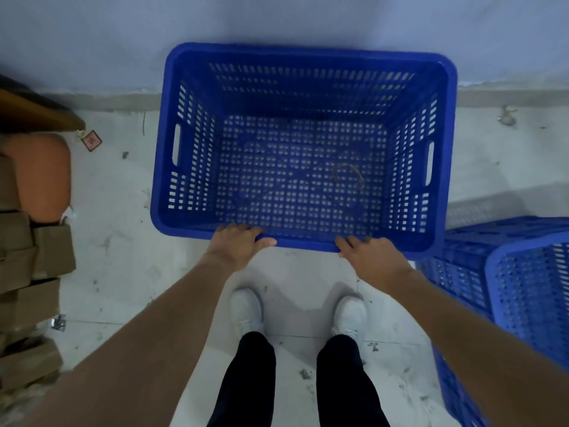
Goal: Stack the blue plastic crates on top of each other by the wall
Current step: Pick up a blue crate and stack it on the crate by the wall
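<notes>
I have both hands on the near rim of the blue crate (303, 149): left hand (238, 241) and right hand (369, 257) gripping it. Crate sits against the wall (277, 20); more crates (508, 288) at right.

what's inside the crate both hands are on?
The blue crate is nearly empty: one thin curved strand lies on its perforated floor, right of centre. Light floor shows through the holes. Whether another crate sits beneath is hidden.
</notes>
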